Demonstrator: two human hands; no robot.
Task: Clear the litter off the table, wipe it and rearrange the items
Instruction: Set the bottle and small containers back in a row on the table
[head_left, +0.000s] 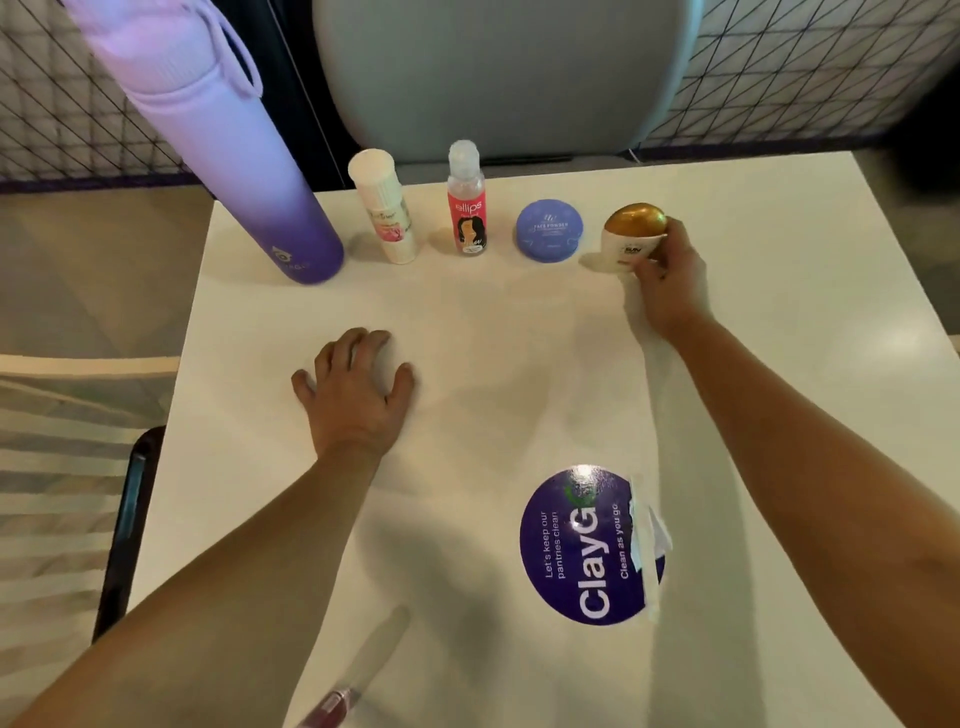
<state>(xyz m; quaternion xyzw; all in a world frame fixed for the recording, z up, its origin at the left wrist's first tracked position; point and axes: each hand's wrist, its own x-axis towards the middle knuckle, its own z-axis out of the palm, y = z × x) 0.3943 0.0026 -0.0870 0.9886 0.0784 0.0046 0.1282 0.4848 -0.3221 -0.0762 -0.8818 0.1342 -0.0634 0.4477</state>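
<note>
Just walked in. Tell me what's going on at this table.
A person is lining up toiletries along the far edge of the white table. The right hand grips a gold-lidded white jar at the right end of the row, with what looks like a white tissue under that hand and forearm. Left of the jar sit a round blue powder compact, a pink-labelled clear bottle, a white tube and a tall purple water bottle. The left hand rests on the table, holding nothing.

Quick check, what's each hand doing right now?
Left hand: open, resting on the table, holding nothing.
Right hand: gripping the gold-lidded jar; a white tissue hangs under it.
</note>
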